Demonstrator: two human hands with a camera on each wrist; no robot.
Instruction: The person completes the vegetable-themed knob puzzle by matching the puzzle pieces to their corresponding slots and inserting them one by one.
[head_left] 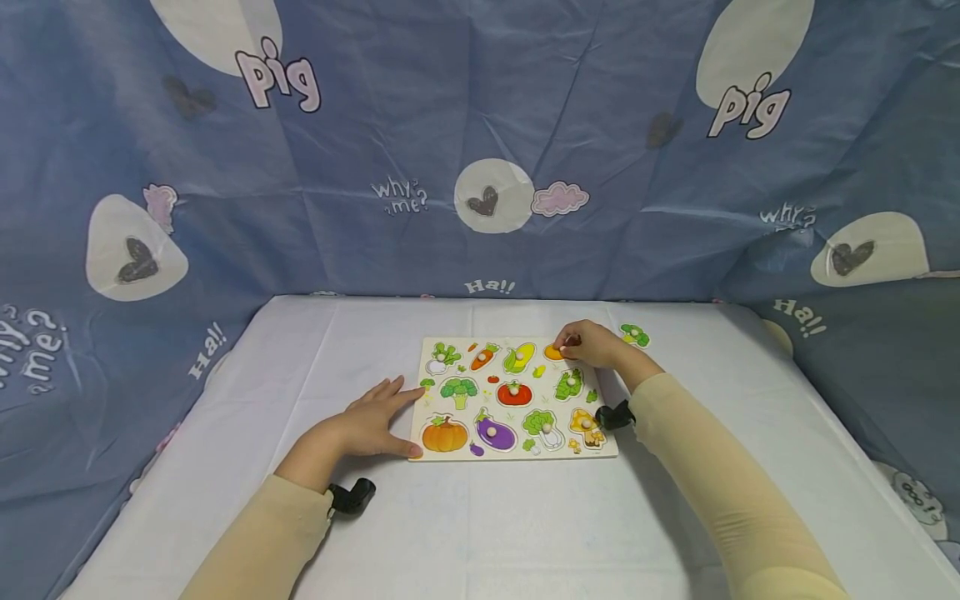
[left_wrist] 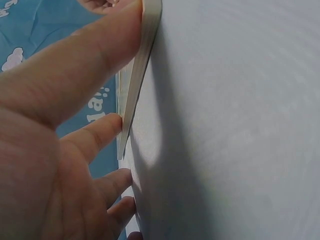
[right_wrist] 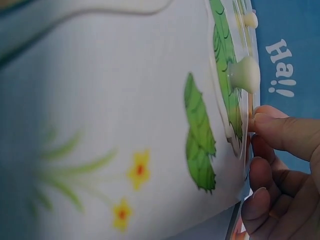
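A wooden vegetable puzzle board lies flat on the table. My left hand spreads its fingers along the board's left side. In the left wrist view its thumb touches the board's edge. At the far right corner my right hand pinches an orange puzzle piece with thumb and fingertips. Those fingers hide most of the piece, so its kind cannot be told. Nearest to it are the corn piece and the leafy green piece, whose knob stands up in the right wrist view.
A loose broccoli piece lies on the white tablecloth, right of the board. Knobbed pieces on the board include a tomato and an eggplant. The broccoli picture and pumpkin picture show no knob. Blue printed cloth hangs behind.
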